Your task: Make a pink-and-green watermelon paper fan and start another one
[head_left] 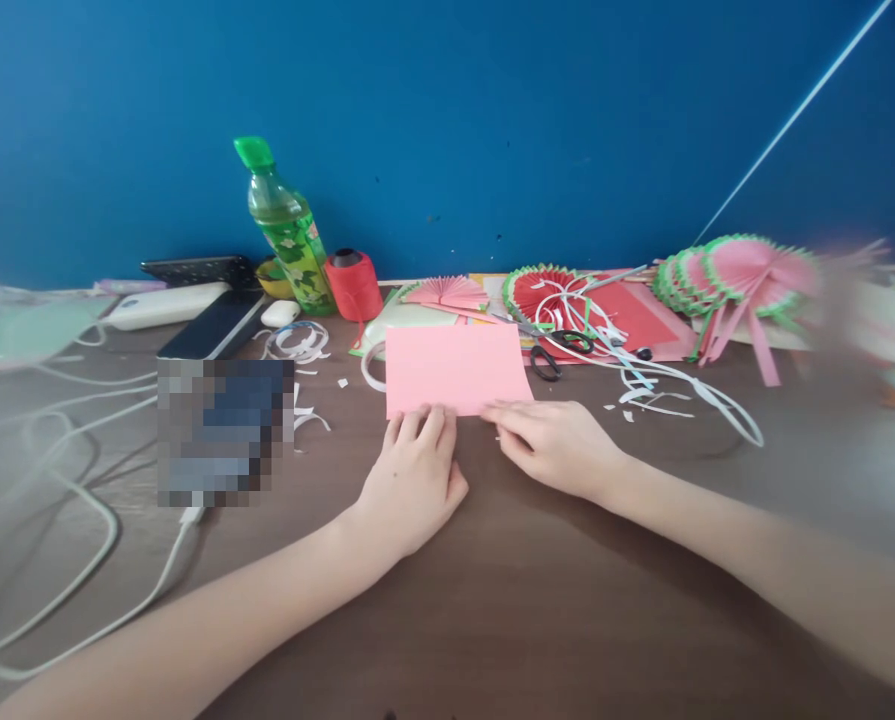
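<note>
Desk (567,630): one, brown. Fan bundle (751,270): one, pink and green, back right; the number of its fans could not be told. Pink sheet (458,368): one, lay on the desk at centre, near edge towards the person. Bottle (289,245): one, green-capped, stood tilted at the back, left of the sheet. Red fan (518,295): one, green-rimmed, behind the sheet. Scissors (563,336): one pair, black-handled, just right of the sheet. Red spool (357,287): one, beside the bottle. White case (280,314): one, near the bottle's base.

Hands: two. Left hand (413,480): outstretched, thumb spread, fingertips resting on the sheet's near edge, nothing gripped. Right hand (559,445): loosely bent, fingertips touching the near right corner; whether it pinched the paper could not be told.
</note>
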Action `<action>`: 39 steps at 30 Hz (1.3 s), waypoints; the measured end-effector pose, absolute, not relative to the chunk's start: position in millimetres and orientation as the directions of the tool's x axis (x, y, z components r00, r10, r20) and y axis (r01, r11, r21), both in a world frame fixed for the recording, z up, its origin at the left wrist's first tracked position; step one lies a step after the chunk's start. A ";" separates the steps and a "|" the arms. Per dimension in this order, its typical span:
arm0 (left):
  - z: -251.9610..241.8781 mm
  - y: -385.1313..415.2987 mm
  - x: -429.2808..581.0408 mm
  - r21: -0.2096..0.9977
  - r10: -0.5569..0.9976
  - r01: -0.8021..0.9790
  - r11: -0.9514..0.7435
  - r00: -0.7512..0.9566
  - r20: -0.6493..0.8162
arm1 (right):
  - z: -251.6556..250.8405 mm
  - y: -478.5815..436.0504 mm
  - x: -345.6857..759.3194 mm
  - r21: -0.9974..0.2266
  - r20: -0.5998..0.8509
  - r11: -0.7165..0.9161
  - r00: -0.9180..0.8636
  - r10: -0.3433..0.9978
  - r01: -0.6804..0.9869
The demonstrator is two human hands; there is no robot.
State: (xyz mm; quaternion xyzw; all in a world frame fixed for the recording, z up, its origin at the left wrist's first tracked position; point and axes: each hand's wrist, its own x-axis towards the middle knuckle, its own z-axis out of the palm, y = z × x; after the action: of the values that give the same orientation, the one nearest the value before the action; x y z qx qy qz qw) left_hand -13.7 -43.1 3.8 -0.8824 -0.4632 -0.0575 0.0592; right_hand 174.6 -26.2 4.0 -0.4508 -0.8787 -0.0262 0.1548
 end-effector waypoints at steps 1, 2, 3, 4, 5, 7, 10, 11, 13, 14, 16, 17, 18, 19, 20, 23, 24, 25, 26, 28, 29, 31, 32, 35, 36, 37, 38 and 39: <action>3.7 -43.0 -13.3 -0.047 0.816 0.829 -0.557 0.557 0.153 | 6.9 -28.8 173.9 -0.053 0.281 0.506 -0.474 0.835 0.861; 3.4 -42.9 -13.0 -0.041 0.821 0.833 -0.552 0.551 0.149 | 10.0 -31.2 173.1 -0.005 0.261 0.428 -0.412 0.873 0.904; 3.1 -42.7 -12.8 -0.033 0.826 0.837 -0.546 0.545 0.147 | 13.2 -33.2 172.1 0.043 0.240 0.365 -0.364 0.900 0.930; 2.8 -42.6 -12.7 -0.025 0.829 0.840 -0.542 0.540 0.145 | 16.2 -34.7 171.1 0.081 0.224 0.321 -0.331 0.917 0.944; 2.5 -42.5 -12.6 -0.018 0.832 0.842 -0.539 0.536 0.144 | 18.7 -35.7 170.0 0.108 0.214 0.294 -0.311 0.926 0.950; 2.4 -42.8 -12.5 -0.006 0.833 0.841 -0.540 0.536 0.138 | 21.7 -36.5 168.1 0.132 0.210 0.273 -0.296 0.932 0.953; 2.8 -44.3 -12.3 -0.005 0.831 0.838 -0.545 0.541 0.134 | 22.1 -36.0 167.4 0.136 0.229 0.263 -0.288 0.930 0.955; 3.0 -44.8 -12.3 -0.009 0.829 0.838 -0.546 0.542 0.138 | 21.9 -35.5 168.0 0.134 0.236 0.263 -0.289 0.928 0.955; 3.1 -44.9 -13.1 -0.016 0.824 0.835 -0.549 0.545 0.157 | 22.5 -33.1 170.8 0.125 0.236 0.274 -0.297 0.925 0.954; 3.2 -44.1 -13.9 -0.020 0.819 0.833 -0.552 0.547 0.173 | 23.6 -31.1 173.2 0.116 0.225 0.287 -0.307 0.925 0.951; 3.4 -40.5 -16.3 -0.028 0.810 0.831 -0.556 0.549 0.206 | 27.0 -25.0 180.2 0.079 0.173 0.349 -0.357 0.918 0.934; 3.5 -37.6 -17.9 -0.033 0.806 0.829 -0.558 0.551 0.216 | 29.2 -20.9 184.7 0.046 0.131 0.397 -0.399 0.908 0.917; 3.6 -34.1 -19.6 -0.037 0.804 0.828 -0.560 0.553 0.220 | 31.3 -16.5 189.5 0.000 0.081 0.451 -0.450 0.889 0.892; 3.6 -30.3 -21.4 -0.036 0.803 0.827 -0.561 0.554 0.220 | 33.2 -11.8 194.4 -0.058 0.036 0.496 -0.495 0.868 0.866; 3.4 -26.4 -23.1 -0.030 0.803 0.826 -0.563 0.555 0.219 | 34.6 -7.1 199.1 -0.126 0.005 0.525 -0.529 0.849 0.842; 2.4 -16.6 -27.7 0.027 0.812 0.835 -0.550 0.527 0.252 | 35.7 4.4 210.3 -0.315 -0.009 0.568 -0.601 0.799 0.760; 2.1 -14.3 -28.9 0.047 0.817 0.841 -0.540 0.509 0.271 | 35.1 7.0 212.7 -0.352 0.003 0.579 -0.617 0.787 0.736; 1.9 -12.4 -30.0 0.061 0.820 0.844 -0.532 0.496 0.287 | 34.3 8.9 214.3 -0.368 0.016 0.590 -0.630 0.777 0.718; 2.0 -10.8 -31.0 0.066 0.820 0.846 -0.528 0.488 0.300 | 33.3 10.3 215.4 -0.367 0.028 0.605 -0.641 0.767 0.707; 2.7 -8.1 -32.9 0.059 0.815 0.846 -0.529 0.488 0.313 | 31.5 11.7 216.1 -0.334 0.042 0.636 -0.664 0.747 0.695; 3.3 -6.8 -33.7 0.053 0.811 0.844 -0.533 0.493 0.315 | 30.8 12.1 216.0 -0.312 0.046 0.649 -0.672 0.739 0.694; 5.1 -4.6 -35.3 0.044 0.808 0.841 -0.539 0.501 0.311 | 30.0 12.6 215.6 -0.278 0.055 0.666 -0.681 0.731 0.692; 6.3 -3.9 -35.8 0.044 0.807 0.838 -0.543 0.507 0.304 | 29.8 12.8 215.4 -0.265 0.062 0.672 -0.683 0.728 0.692; 10.4 -4.3 -36.1 0.009 0.809 0.842 -0.540 0.515 0.282 | 29.2 13.2 215.5 -0.214 0.073 0.701 -0.705 0.706 0.680; 11.8 -5.3 -35.7 -0.019 0.816 0.851 -0.524 0.508 0.277 | 29.0 13.1 215.7 -0.193 0.073 0.714 -0.716 0.694 0.673; 13.0 -6.8 -35.1 -0.050 0.824 0.863 -0.503 0.497 0.272 | 28.7 13.1 216.0 -0.173 0.070 0.725 -0.726 0.685 0.667; 14.0 -8.3 -34.3 -0.079 0.835 0.874 -0.480 0.482 0.266 | 28.4 13.0 216.3 -0.156 0.066 0.733 -0.733 0.677 0.663; 14.8 -9.7 -33.6 -0.101 0.845 0.882 -0.460 0.470 0.256 | 28.1 13.0 216.6 -0.144 0.060 0.738 -0.738 0.672 0.659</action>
State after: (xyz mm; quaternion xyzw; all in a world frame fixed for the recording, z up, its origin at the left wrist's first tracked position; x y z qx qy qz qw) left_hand -33.6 -9.7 14.8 -0.8501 -0.5080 -0.0847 0.1099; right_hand 216.6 13.0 28.1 -0.3575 -0.9306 0.0567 0.0543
